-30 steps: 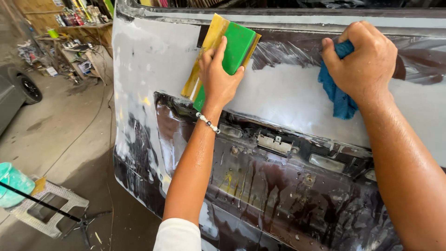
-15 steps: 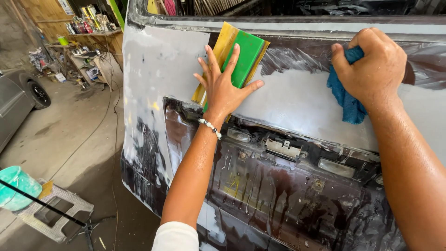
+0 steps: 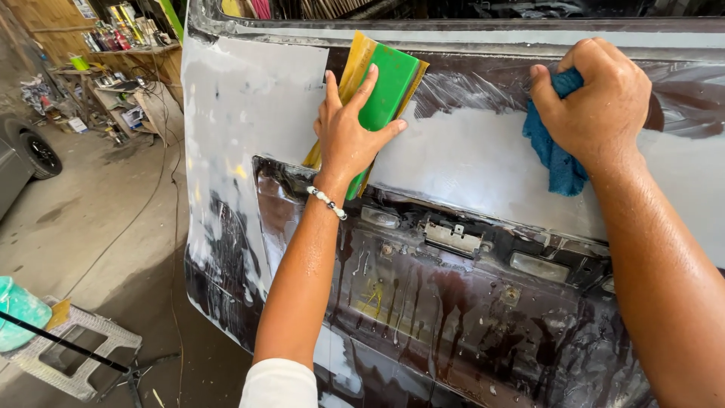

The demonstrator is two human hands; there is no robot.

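My left hand [image 3: 349, 136] presses a green and yellow sanding block [image 3: 387, 91] flat against the grey primed upper part of a car tailgate [image 3: 249, 98], fingers spread over the block. A beaded bracelet sits on that wrist. My right hand [image 3: 596, 98] is closed on a blue cloth [image 3: 555, 159], held against the panel further right, where the grey filler meets dark wet paint. The lower tailgate [image 3: 453, 317] is dark, wet and streaked, with a recessed plate area and bare metal brackets.
A grey plastic stool [image 3: 68, 355] with a teal bucket [image 3: 21, 310] stands on the concrete floor at lower left. A dark rod crosses it. Cluttered shelves [image 3: 113, 68] line the back left, and part of a grey car [image 3: 23, 159] shows at the left edge.
Both hands and the tailgate have shifted slightly right and up in view as the camera moved. My left hand stays on the sanding block, my right hand stays on the cloth.
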